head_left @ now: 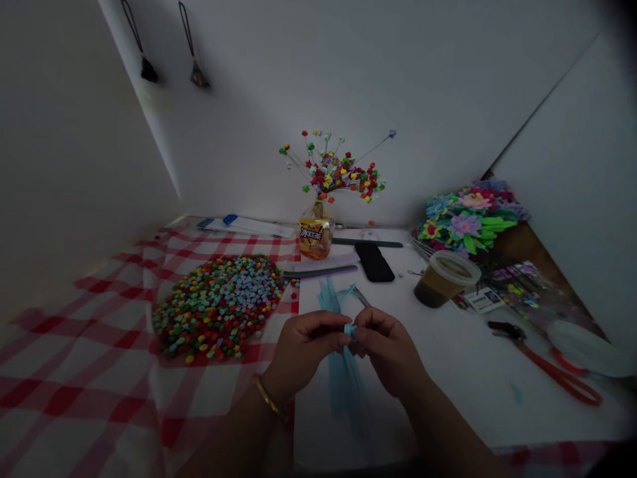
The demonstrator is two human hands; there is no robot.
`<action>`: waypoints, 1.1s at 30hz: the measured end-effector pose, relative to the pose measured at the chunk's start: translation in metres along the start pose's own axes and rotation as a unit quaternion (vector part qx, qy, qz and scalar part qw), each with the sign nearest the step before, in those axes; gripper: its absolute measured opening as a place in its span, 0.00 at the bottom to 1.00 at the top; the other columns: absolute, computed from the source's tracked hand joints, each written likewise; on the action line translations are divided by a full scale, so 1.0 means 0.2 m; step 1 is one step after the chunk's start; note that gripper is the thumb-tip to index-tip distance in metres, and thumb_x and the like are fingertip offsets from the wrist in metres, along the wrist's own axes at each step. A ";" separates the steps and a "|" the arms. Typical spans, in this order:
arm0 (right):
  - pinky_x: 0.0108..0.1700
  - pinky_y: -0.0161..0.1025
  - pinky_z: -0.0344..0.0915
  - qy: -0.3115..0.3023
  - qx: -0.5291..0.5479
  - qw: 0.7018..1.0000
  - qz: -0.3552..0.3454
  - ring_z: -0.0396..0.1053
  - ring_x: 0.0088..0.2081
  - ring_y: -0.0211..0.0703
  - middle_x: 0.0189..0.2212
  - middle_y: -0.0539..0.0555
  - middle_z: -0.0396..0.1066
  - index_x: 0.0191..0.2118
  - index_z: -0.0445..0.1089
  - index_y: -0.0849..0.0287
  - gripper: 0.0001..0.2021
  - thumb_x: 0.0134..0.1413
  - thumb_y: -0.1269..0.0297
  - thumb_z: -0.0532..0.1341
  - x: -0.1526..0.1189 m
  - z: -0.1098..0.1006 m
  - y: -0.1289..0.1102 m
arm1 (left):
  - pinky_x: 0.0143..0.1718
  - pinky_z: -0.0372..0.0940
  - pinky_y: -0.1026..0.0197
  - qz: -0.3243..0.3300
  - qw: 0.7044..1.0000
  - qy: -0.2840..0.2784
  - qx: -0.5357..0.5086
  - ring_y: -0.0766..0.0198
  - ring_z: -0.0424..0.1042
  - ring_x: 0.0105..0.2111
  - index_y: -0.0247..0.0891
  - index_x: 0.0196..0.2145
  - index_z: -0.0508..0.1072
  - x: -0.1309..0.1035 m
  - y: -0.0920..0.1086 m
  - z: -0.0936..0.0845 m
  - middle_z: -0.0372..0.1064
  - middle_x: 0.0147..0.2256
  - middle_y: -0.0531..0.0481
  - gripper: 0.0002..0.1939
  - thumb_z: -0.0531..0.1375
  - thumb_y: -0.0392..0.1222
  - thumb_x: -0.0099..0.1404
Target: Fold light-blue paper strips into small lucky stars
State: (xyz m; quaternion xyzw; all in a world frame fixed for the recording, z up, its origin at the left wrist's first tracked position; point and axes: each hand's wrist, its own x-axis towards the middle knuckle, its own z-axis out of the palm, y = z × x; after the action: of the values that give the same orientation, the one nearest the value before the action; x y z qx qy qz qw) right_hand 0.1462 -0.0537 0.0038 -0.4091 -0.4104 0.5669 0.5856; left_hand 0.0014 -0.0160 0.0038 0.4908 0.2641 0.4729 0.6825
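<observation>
Between the fingertips of both hands is a small light-blue folded paper star (pixel 350 328). My left hand (pixel 309 342) pinches it from the left, thumb and forefinger closed on it. My right hand (pixel 385 342) grips its other side, with the fingers curled together. Below and behind the hands lies a bundle of light-blue paper strips (pixel 341 382) on the white surface. Just beyond the right hand, a thin metallic tool (pixel 361 297) is partly hidden by the fingers and a strip.
A heap of colourful paper stars (pixel 219 305) lies at left on the checked cloth (pixel 99 332). Behind stands a bottle (pixel 316 232) holding stars on stems. To the right are a phone (pixel 374 262), a cup of brown liquid (pixel 445 279), orange-handled pliers (pixel 557 375) and fuzzy flowers (pixel 465 222).
</observation>
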 end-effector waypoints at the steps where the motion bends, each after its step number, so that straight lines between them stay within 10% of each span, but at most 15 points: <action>1: 0.24 0.33 0.52 -0.001 -0.002 1.000 0.005 0.57 0.19 0.33 0.15 0.46 0.63 0.21 0.65 0.60 0.09 0.40 0.65 0.67 0.00 0.00 0.00 | 0.23 0.64 0.65 -0.005 1.000 0.000 0.002 0.69 0.66 0.19 0.37 0.27 0.80 0.00 0.00 0.00 0.70 0.19 0.53 0.09 0.69 0.32 0.44; 20: 0.23 0.32 0.52 -0.018 -0.041 0.999 0.029 0.56 0.18 0.32 0.13 0.45 0.63 0.20 0.65 0.60 0.10 0.40 0.64 0.67 0.01 -0.03 0.00 | 0.23 0.64 0.69 -0.033 0.999 -0.025 -0.011 0.71 0.68 0.20 0.35 0.27 0.80 0.01 -0.02 -0.01 0.73 0.21 0.52 0.10 0.69 0.30 0.42; 25: 0.26 0.34 0.59 0.032 -0.119 0.988 -0.091 0.62 0.23 0.35 0.20 0.47 0.66 0.26 0.68 0.58 0.08 0.42 0.62 0.67 0.00 -0.02 0.00 | 0.23 0.64 0.68 -0.015 0.999 -0.007 -0.044 0.71 0.68 0.19 0.36 0.27 0.79 0.02 -0.02 -0.02 0.72 0.20 0.53 0.10 0.70 0.32 0.43; 33: 0.37 0.41 0.66 0.064 -0.346 0.893 -0.279 0.69 0.34 0.43 0.30 0.52 0.70 0.34 0.72 0.55 0.05 0.48 0.66 0.65 -0.01 -0.03 0.01 | 0.23 0.63 0.66 0.008 0.999 0.003 -0.047 0.70 0.68 0.19 0.36 0.29 0.78 0.03 -0.04 -0.04 0.72 0.21 0.52 0.10 0.70 0.35 0.46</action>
State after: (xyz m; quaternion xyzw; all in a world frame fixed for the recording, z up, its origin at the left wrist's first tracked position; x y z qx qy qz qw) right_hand 0.1507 -0.0551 -0.0002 -0.4897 -0.6398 0.1746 0.5660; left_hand 0.0010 -0.0072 -0.0064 0.4585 0.2396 0.4918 0.7003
